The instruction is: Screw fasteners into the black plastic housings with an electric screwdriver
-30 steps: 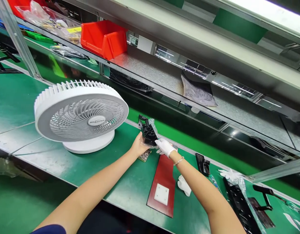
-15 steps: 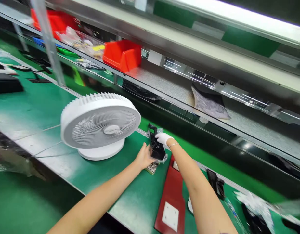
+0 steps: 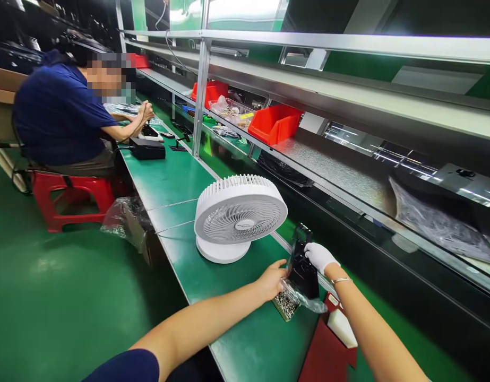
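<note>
Fingers of left hand [image 3: 273, 279] hidden behind bagged black part [image 3: 301, 263].

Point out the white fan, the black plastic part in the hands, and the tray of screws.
white fan [image 3: 241, 216], head view, on the centre of the front grille.
black plastic part [image 3: 301, 270], head view, on its dark middle face.
tray of screws [image 3: 285, 306], head view, on the screws inside it.

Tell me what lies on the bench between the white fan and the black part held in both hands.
In the head view, only bare green bench mat lies between the white fan and the black part; nothing stands in that gap.
</note>
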`<state>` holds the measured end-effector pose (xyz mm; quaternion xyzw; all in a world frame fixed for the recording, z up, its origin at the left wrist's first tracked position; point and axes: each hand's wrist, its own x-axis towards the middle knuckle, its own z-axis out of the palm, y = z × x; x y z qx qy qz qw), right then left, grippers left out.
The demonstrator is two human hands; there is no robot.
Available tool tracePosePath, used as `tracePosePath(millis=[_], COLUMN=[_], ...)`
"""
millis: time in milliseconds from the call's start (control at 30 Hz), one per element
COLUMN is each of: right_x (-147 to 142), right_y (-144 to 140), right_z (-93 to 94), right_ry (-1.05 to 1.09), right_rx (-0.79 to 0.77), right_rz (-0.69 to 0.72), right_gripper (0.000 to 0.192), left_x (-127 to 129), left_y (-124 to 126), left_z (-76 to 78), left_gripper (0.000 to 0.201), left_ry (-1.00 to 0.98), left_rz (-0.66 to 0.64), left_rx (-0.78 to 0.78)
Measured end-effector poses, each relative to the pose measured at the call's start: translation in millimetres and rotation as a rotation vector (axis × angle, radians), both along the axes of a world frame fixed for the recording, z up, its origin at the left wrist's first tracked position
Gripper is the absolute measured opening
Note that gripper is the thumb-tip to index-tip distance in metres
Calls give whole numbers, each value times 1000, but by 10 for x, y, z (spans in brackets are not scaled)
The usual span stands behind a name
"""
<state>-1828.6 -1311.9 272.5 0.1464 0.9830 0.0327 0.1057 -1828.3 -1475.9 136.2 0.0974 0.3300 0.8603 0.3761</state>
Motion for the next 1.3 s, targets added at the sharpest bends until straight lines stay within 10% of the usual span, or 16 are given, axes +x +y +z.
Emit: tracePosePath(millis=[333,600,1033,1300], right_x=[1305,2105,2847,2945], right_y=[-43,-110,-137,-60], right_z=[487,504,908,821], right_ry=[184,180,-147,-284], right_rx=[58,122,390,519], right_rz=[-128,-181,104,628], right_gripper=[36,35,34,37], left_x=[46,6,-113,-53], left_y=[-1102,-1756,-1877,-1885], left_z=[8,-103,-206,-201], left_gripper=[15,36,59,51], left_ry=[408,705,988,991], left_rz=[140,112,-29,13], left_rx=[-519,-876,-1187,-1273])
